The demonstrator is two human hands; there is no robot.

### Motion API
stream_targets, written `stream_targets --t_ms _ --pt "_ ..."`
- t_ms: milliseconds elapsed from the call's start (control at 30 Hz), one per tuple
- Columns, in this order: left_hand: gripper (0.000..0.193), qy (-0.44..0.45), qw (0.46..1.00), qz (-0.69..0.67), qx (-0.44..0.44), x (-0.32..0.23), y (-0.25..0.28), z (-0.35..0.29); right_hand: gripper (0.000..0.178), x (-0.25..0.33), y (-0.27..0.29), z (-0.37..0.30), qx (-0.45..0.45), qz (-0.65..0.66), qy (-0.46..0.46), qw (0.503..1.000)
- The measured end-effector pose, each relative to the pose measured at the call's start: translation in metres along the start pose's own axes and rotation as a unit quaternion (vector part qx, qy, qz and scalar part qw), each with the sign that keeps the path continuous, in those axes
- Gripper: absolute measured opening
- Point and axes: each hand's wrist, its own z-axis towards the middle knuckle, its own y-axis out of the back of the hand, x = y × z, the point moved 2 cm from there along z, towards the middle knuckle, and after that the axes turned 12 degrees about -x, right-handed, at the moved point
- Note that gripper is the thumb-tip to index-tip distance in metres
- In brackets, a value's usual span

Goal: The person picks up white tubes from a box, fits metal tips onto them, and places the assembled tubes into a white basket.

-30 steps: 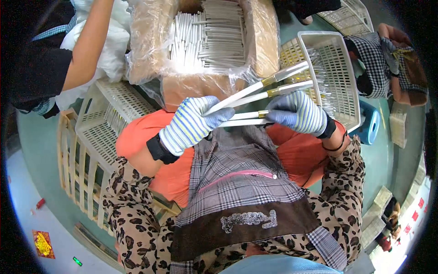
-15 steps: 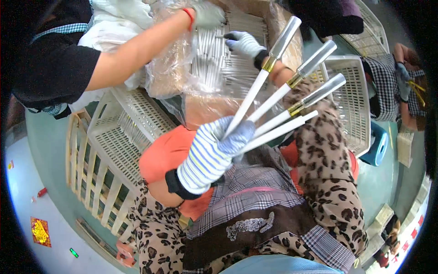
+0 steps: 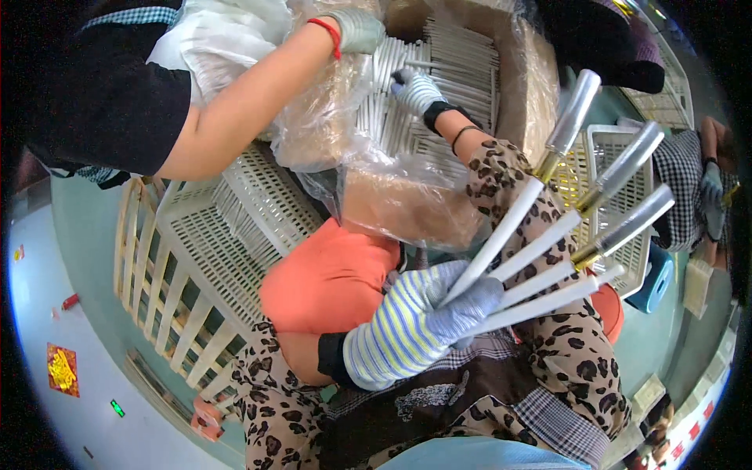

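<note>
My left hand, in a striped glove, is closed around several white rods. They fan out to the upper right. Three of them end in shiny silver sleeves with gold bands; one thinner rod has a plain white end. My right hand, gloved with dark fingertips, reaches over white sticks packed in a plastic-lined cardboard box. Its thumb and finger look slightly apart, close to a stick lying crosswise, and I see nothing between them.
A co-worker's arm with a red wristband reaches into the box from the upper left, its gloved hand at the sticks. White plastic crates stand left and right. A slatted wooden pallet and a blue stool flank them.
My left hand has moved right and slightly down with the rods. My right hand stays over the sticks, its thumb and finger closer together. The view has shifted, so the box appears farther right.
</note>
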Motion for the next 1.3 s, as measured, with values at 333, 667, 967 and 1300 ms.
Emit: stream_targets --t_ms 333,667,967,1300 --pt "0.023 0.014 0.999 -0.038 -0.015 -0.001 -0.001 -0.009 0.062 0.058 -0.022 0.045 0.0 -0.1 -0.009 0.995" --pt "0.024 0.041 0.998 -0.042 -0.021 0.002 -0.013 0.0 0.058 0.051 -0.041 0.059 0.027 -0.041 -0.095 0.994" --pt "0.032 -0.03 0.996 -0.019 -0.085 -0.001 -0.005 0.009 0.041 0.059 -0.037 0.047 -0.048 -0.011 -0.081 0.995" --pt "0.03 -0.258 0.948 0.099 -0.156 0.004 0.018 0.021 0.014 0.057 0.031 -0.032 -0.093 0.566 -0.132 0.809"
